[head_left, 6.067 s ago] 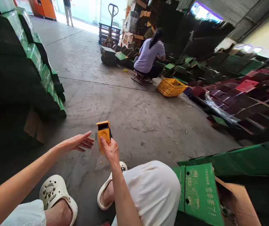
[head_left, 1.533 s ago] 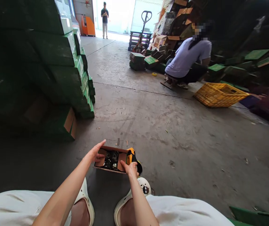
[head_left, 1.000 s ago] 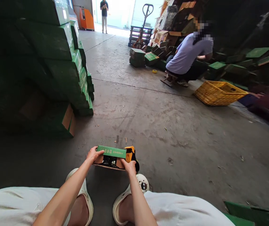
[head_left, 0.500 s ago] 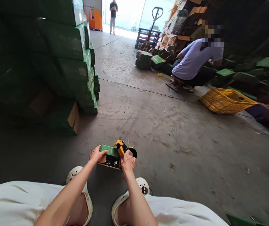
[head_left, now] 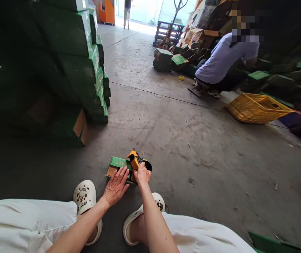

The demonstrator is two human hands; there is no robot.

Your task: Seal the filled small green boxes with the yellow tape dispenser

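Observation:
A small green cardboard box (head_left: 120, 161) with pale lettering on its flap sits on the floor between my feet, partly open on the side near me. Dark contents show in the opening, too small to name. My left hand (head_left: 116, 187) lies over that opening with its fingers stretched out. At the box's right end, my right hand (head_left: 142, 174) is wrapped round an orange and black tape dispenser (head_left: 134, 160). The dispenser's roll is partly hidden behind my fingers.
Green boxes (head_left: 74, 70) are stacked high at the left. On the right a person in a light shirt (head_left: 223, 58) crouches near a yellow crate (head_left: 258, 109) and scattered boxes. A pallet jack (head_left: 170, 30) and another person's legs (head_left: 126, 17) are farther back.
My left hand has let go of the box's left end and moved right, onto the open side. My right hand keeps the tape dispenser at the right end. The view has tipped slightly down.

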